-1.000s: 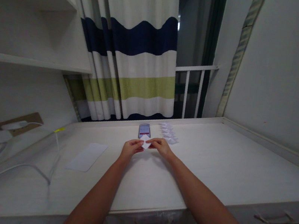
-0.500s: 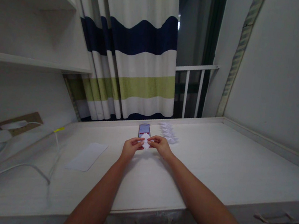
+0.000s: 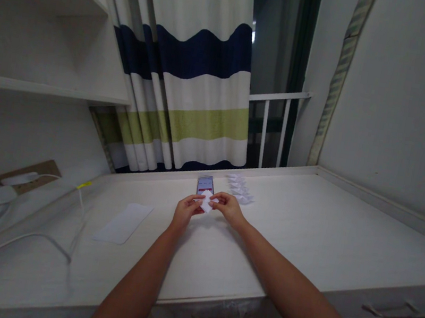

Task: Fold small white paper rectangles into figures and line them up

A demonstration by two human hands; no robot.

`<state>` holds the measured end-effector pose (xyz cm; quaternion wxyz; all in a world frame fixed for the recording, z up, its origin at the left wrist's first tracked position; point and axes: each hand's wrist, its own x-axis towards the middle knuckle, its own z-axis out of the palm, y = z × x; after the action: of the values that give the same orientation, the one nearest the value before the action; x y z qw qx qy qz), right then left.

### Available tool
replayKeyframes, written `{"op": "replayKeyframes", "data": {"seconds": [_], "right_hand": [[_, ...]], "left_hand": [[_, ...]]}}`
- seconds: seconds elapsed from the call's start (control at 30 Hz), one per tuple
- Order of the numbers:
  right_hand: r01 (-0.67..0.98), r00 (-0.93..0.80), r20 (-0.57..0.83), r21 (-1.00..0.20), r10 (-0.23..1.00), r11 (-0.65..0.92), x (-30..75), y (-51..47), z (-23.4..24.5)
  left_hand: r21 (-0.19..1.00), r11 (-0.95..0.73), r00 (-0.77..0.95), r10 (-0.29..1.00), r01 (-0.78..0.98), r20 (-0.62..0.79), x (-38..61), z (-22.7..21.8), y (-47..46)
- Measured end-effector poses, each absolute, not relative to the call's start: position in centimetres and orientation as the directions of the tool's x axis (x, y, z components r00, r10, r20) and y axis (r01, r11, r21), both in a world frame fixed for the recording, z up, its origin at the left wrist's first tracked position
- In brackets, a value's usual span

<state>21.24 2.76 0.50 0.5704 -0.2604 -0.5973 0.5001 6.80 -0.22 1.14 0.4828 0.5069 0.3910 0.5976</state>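
Both of my hands meet over the middle of the white desk (image 3: 305, 238) and pinch one small white paper piece (image 3: 206, 201) between them. My left hand (image 3: 185, 211) grips its left side with closed fingers. My right hand (image 3: 228, 207) holds its right side with thumb and fingers pressed together. A phone (image 3: 205, 183) with a lit screen lies flat just behind the paper. A row of small folded white paper pieces (image 3: 241, 187) lies to the right of the phone, beyond my right hand.
A white rectangular sheet (image 3: 123, 222) lies on the desk to the left. White cables (image 3: 13, 243) run from a wall socket plate (image 3: 0, 187) at far left. A striped curtain (image 3: 193, 75) and a white railing (image 3: 275, 120) stand behind the desk. Shelves are at upper left.
The paper has turned a little between my fingers, and both hands have drawn slightly closer together; everything else on the desk is unchanged.
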Motion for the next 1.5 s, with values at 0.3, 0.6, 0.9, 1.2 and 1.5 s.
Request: {"op": "replayKeyframes", "data": {"seconds": [0.3, 0.6, 0.9, 1.2, 1.5], "right_hand": [[-0.160, -0.206, 0.479, -0.877, 0.853, 0.454, 21.24, 2.41, 0.82], [0.016, -0.221, 0.546, -0.826, 0.808, 0.563, 21.05, 2.50, 0.17], [-0.176, -0.229, 0.531, -0.847, 0.816, 0.502, 20.89, 2.41, 0.13], [-0.147, -0.166, 0.525, -0.850, 0.835, 0.505, 20.89, 2.37, 0.42], [-0.132, -0.192, 0.519, -0.855, 0.833, 0.502, 20.93, 2.29, 0.54]], "left_hand": [[0.947, -0.259, -0.015, 0.965, -0.189, 0.261, 6.90, 0.82, 0.02], [0.951, -0.305, 0.025, 0.952, -0.041, 0.306, 7.36, 1.27, -0.29], [0.945, -0.326, 0.022, 0.945, 0.029, 0.326, 7.11, 1.27, -0.29], [0.958, -0.286, 0.086, 0.954, -0.026, 0.287, 7.32, 1.38, -0.51], [0.966, -0.241, 0.105, 0.962, -0.093, 0.251, 6.94, 1.32, -0.52]]}}
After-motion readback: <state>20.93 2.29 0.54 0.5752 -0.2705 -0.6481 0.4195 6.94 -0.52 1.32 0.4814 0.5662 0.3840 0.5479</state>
